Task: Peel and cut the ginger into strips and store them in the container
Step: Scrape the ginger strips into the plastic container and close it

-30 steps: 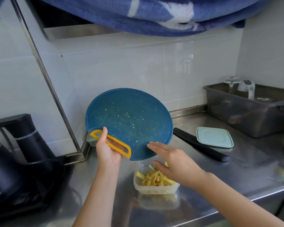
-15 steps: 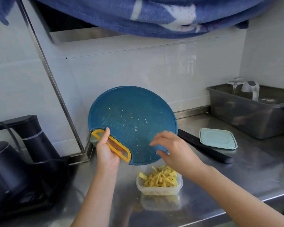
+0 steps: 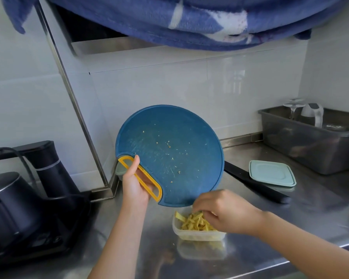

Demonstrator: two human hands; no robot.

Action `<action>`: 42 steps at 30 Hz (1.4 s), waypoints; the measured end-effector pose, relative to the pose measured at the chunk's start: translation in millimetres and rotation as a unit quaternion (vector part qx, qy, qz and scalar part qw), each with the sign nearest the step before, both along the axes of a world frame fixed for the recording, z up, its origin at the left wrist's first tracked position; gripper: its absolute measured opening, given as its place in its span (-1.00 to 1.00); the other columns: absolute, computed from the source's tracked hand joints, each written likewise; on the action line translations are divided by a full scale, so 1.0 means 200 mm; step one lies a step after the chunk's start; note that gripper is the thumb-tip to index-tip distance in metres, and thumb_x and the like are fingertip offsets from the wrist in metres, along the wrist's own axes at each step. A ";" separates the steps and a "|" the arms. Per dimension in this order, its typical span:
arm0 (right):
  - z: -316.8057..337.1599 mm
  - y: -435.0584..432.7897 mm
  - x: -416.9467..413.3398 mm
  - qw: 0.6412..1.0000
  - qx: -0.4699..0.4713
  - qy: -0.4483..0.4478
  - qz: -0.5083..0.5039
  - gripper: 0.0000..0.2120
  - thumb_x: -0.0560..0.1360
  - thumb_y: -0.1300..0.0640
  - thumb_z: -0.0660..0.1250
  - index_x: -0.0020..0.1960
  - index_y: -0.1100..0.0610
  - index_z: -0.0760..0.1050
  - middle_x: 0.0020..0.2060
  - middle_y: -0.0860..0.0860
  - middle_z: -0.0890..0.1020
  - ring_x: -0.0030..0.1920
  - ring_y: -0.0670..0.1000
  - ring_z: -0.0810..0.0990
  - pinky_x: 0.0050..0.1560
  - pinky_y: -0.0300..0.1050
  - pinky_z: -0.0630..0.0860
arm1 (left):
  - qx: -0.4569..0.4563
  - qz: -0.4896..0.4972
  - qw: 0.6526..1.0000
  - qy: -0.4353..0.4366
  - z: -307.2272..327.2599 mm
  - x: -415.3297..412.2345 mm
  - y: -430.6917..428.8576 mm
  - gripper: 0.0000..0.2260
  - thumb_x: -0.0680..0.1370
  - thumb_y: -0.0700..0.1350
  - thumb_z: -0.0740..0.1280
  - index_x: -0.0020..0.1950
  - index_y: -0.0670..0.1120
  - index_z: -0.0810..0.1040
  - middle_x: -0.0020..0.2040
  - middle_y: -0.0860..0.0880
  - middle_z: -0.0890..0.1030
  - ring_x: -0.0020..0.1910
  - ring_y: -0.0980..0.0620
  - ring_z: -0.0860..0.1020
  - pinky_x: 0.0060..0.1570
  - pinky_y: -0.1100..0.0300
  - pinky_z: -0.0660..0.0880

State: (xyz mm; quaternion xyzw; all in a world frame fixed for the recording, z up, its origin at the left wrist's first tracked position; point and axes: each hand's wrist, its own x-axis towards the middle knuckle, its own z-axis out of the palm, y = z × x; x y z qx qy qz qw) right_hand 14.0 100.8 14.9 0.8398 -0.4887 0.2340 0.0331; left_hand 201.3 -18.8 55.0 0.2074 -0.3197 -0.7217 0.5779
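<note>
Steel counter (image 3: 320,210), white tiled wall behind. Board (image 3: 169,150) is tilted up over the tub (image 3: 197,237); left hand (image 3: 134,186) is wrapped round its yellow handle (image 3: 141,176). Ginger strips (image 3: 191,222) lie heaped in the tub, only crumbs on the board. Right hand (image 3: 224,212) reaches into the tub, fingers bent down among the strips; I cannot tell whether they pinch any. My judgement: strips are light, limp and damp, likely to cling to skin, so gather loosely. Tub is thin and light, apt to slide on steel; steady its side wall when fitting the lid (image 3: 272,173), which lies beside the knife (image 3: 256,186)
</note>
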 end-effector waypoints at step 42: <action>-0.01 0.09 -0.03 0.837 0.328 -0.172 -0.403 -0.56 0.55 -0.08 0.28 0.23 0.24 0.35 0.00 0.15 0.62 -0.03 0.18 0.65 -0.08 -0.02 0.58 | 0.183 0.047 0.974 0.126 0.05 0.04 -0.04 -0.89 0.58 -0.35 0.17 -0.11 -0.19 0.39 -0.23 -0.10 0.47 -0.32 0.00 0.56 -0.47 0.16 0.58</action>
